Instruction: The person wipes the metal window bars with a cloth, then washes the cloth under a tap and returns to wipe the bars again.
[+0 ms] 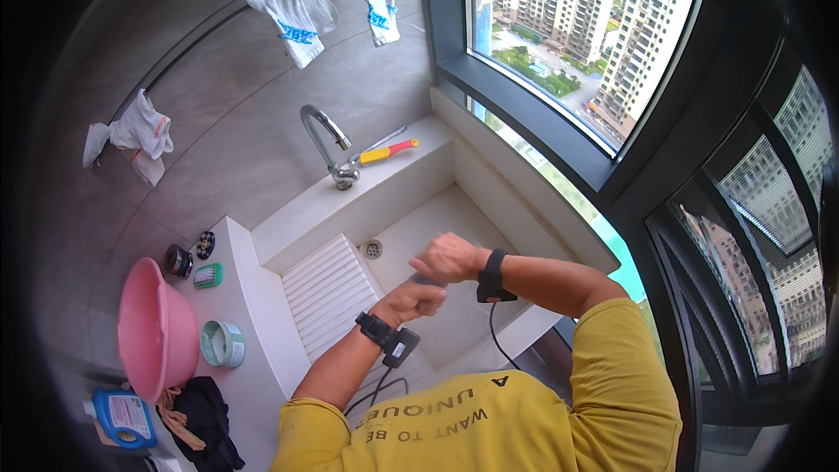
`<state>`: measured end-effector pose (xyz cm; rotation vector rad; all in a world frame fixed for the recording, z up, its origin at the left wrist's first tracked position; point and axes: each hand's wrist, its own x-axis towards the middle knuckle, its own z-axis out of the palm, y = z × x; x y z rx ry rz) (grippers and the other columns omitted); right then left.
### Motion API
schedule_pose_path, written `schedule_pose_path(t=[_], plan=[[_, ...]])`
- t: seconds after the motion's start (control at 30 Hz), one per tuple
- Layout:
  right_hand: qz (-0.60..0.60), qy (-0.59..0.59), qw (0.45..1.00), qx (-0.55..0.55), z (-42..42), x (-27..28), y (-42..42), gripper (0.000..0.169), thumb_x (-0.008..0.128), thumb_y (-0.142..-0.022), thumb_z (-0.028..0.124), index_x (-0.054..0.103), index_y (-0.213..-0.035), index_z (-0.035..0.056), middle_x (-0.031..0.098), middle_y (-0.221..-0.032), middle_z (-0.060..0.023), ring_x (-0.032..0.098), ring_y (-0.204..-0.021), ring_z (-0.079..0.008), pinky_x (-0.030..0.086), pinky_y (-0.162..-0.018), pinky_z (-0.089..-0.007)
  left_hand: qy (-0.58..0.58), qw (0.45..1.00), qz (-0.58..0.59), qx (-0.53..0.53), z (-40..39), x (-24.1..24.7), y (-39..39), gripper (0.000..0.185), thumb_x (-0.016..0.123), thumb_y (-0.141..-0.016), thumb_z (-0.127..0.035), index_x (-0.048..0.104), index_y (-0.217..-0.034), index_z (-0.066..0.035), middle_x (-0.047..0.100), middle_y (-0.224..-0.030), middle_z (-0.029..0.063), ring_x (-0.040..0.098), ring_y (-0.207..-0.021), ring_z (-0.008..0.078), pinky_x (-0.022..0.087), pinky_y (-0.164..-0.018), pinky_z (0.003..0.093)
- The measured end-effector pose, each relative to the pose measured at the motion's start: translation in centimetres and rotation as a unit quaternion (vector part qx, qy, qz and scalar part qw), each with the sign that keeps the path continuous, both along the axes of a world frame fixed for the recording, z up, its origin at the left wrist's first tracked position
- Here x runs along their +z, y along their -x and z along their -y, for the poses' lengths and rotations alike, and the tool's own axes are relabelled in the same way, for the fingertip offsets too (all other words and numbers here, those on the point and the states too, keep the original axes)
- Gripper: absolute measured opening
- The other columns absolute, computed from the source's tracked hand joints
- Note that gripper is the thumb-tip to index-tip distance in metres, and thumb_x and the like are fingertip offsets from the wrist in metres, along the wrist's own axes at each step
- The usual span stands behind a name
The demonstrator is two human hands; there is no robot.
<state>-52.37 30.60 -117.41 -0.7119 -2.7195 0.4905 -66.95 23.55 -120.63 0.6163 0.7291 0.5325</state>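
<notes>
My left hand and my right hand meet over the basin of a white laundry sink. Fingers are curled on both, the right one slightly above and beyond the left. Between them shows a sliver of a small dark bluish object, mostly covered; its kind is unclear. It sits at the top of my left fist. How the right fingers touch it is hidden. A ribbed washboard slopes at the left side of the basin, and the drain lies beyond the hands.
A chrome faucet and a yellow-and-red-handled brush are on the back ledge. At left are a pink basin, an open tub, a green-edged brush, dark cloth and a blue detergent bottle. Wrist-device cables hang near the sink.
</notes>
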Motion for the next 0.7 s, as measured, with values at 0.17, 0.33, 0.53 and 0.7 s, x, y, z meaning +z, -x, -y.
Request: schedule_pose_path(t=[0.17, 0.33, 0.53, 0.7], plan=[[0.072, 0.012, 0.996, -0.051, -0.1, -2.2, 0.3, 0.043, 0.041, -0.088, 0.03, 0.057, -0.058, 0.003, 0.055, -0.058, -0.02, 0.053, -0.054, -0.0388, 0.044, -0.053, -0.0447, -0.094, 0.97, -0.214, 0.067, -0.7, -2.1, -0.6, 0.017, 0.066, -0.068, -0.01, 0.049, -0.067, -0.009, 0.044, -0.056, -0.0024, 0.036, -0.042, 0.0065, 0.024, -0.038, 0.0228], [0.064, 0.003, 0.991, -0.117, 0.0, -4.4, 1.0, 0.042, 0.041, -0.087, 0.028, 0.058, -0.057, 0.0032, 0.057, -0.059, -0.0192, 0.055, -0.055, -0.0386, 0.046, -0.055, -0.045, -0.306, 0.833, -0.448, 0.112, -1.7, -6.0, -0.8, 0.027, 0.069, -0.064, -0.022, 0.059, -0.081, -0.002, 0.063, -0.072, 0.0131, 0.061, -0.066, 0.0261, 0.046, -0.057, 0.0345], [-0.002, -0.108, 0.985, -0.137, -0.6, -9.8, 1.0, 0.036, 0.045, -0.086, 0.026, 0.058, -0.059, 0.0054, 0.058, -0.054, -0.0137, 0.054, -0.044, -0.0317, 0.042, -0.041, -0.0405, -0.301, 0.716, -0.618, 0.117, -1.7, -4.7, -2.7, 0.046, 0.065, -0.069, -0.031, 0.047, -0.103, -0.007, 0.064, -0.086, 0.0169, 0.06, -0.084, 0.037, 0.048, -0.069, 0.043], [0.123, 0.074, 0.973, -0.18, -0.7, -10.1, 1.8, 0.025, 0.044, -0.083, 0.024, 0.062, -0.087, 0.0082, 0.065, -0.083, -0.015, 0.061, -0.079, -0.0349, 0.048, -0.067, -0.0429, -0.332, 0.668, -0.655, 0.118, -1.7, -6.0, -2.4, 0.048, 0.064, -0.071, -0.029, 0.04, -0.108, -0.009, 0.064, -0.084, 0.0145, 0.061, -0.081, 0.0371, 0.047, -0.068, 0.0449]])
